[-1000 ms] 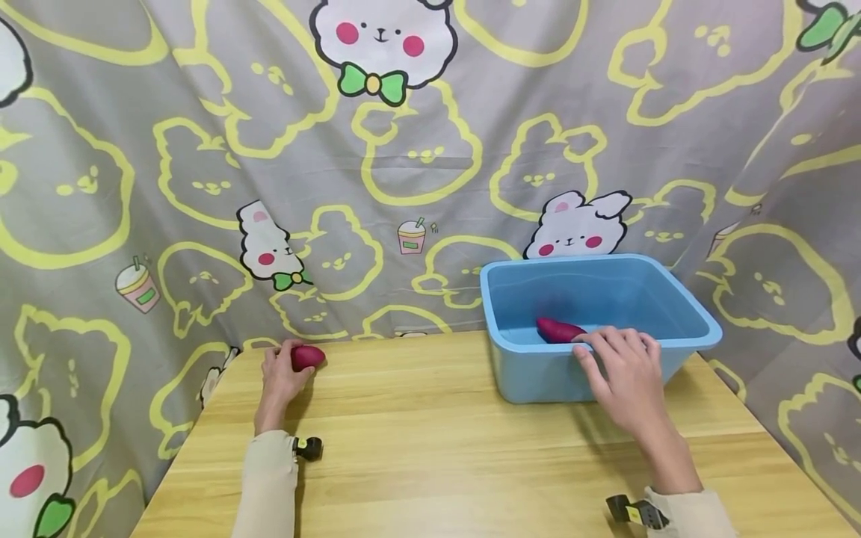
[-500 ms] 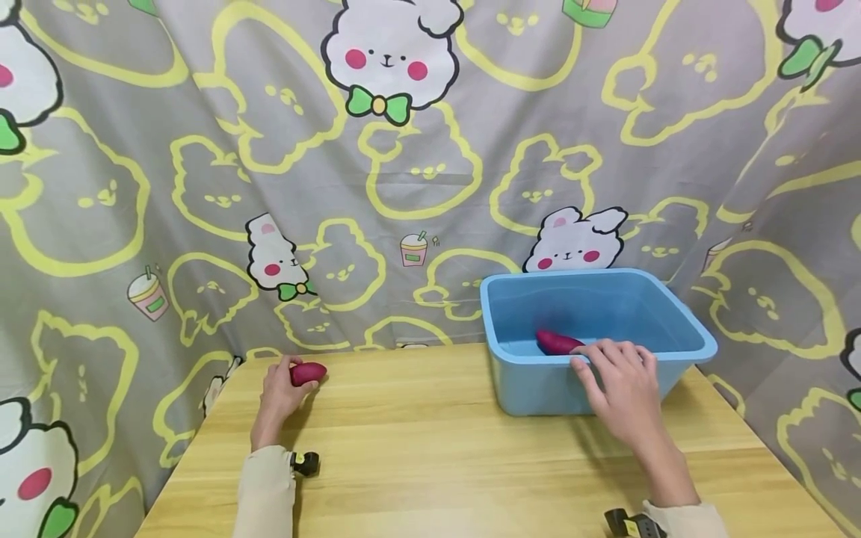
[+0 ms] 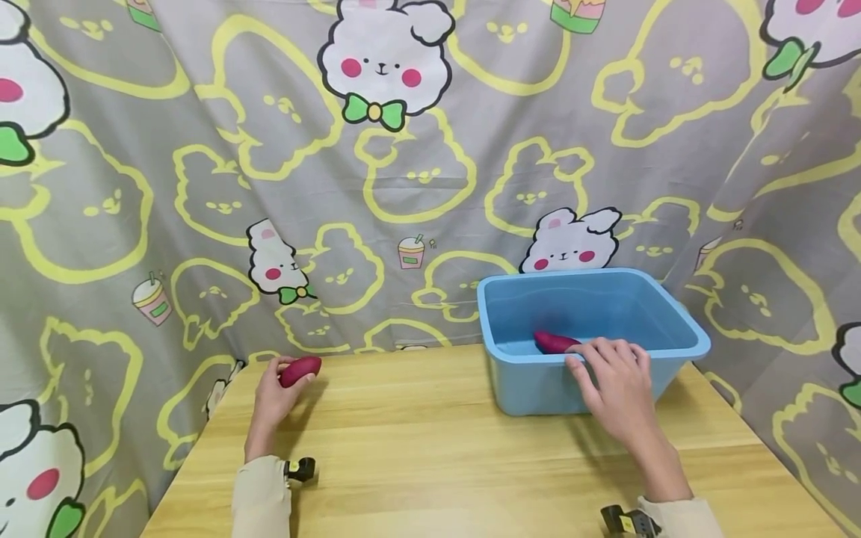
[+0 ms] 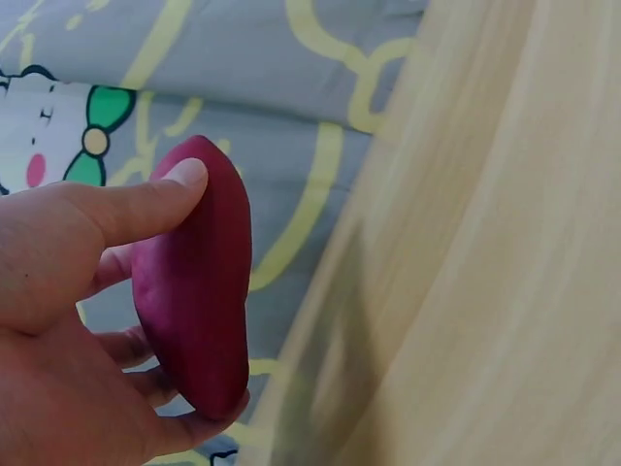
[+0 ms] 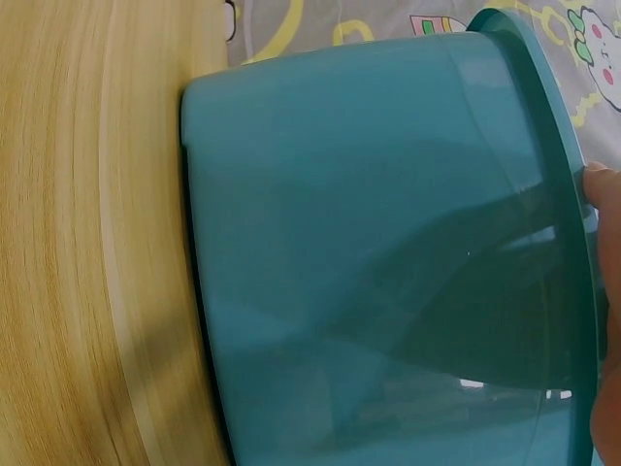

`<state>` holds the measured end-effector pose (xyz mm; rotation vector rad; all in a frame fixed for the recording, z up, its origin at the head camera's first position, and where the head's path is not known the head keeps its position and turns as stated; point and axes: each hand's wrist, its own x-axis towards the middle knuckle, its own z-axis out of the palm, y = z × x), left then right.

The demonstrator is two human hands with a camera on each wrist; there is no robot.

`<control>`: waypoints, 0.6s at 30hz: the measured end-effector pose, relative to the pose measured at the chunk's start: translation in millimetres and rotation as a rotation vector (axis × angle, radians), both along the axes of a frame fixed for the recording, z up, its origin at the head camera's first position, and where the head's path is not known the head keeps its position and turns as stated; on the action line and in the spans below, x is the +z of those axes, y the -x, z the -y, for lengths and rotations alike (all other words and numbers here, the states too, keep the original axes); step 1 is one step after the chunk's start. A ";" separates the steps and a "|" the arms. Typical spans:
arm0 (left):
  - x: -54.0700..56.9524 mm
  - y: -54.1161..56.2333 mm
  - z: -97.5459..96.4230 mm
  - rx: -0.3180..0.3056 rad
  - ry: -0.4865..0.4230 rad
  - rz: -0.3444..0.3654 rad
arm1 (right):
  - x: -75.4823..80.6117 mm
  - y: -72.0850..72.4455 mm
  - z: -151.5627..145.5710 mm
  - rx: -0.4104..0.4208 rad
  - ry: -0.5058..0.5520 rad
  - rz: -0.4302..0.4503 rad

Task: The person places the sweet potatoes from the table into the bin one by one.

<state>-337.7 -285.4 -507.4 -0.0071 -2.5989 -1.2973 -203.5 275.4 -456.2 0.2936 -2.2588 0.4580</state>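
My left hand [image 3: 274, 396] holds a purple-red sweet potato [image 4: 199, 282] at the table's far left. The thumb lies on one side of it and the fingers lie around the other, as the left wrist view shows; a shadow falls on the table beside it. At the right stands a blue plastic bin [image 3: 538, 385]. Over its near rim my right hand [image 3: 617, 388] hooks its fingers, with the thumb at the rim's outer side. Inside the bin lies a second sweet potato [image 3: 554, 342], partly hidden by the near rim and my right hand.
The wooden table [image 3: 403, 448] runs between the two hands. A grey curtain [image 3: 430, 179] with cartoon prints hangs behind and along both sides of the table. Each wrist wears a small black camera, such as the left wrist's camera [image 3: 300, 469].
My left hand has tilted the sweet potato and appears to have raised it off the table, drawing slightly nearer. The right hand stays on the bin's rim. The head view has shifted a little.
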 end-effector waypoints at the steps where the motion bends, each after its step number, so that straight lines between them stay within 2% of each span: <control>1: 1.7 -0.9 -0.3 0.007 -0.010 -0.008 | 0.3 0.2 -0.1 -0.001 0.000 -0.002; 10: 10.2 -5.3 -3.5 0.163 -0.172 -0.102 | -0.2 1.4 0.9 0.006 -0.004 -0.004; 13: 14.5 -5.8 -4.5 0.193 -0.221 -0.142 | 0.1 1.9 0.8 0.009 -0.002 -0.010; 18: 21.8 -6.4 -4.3 0.218 -0.242 -0.214 | -0.3 1.7 -0.2 0.006 -0.003 -0.020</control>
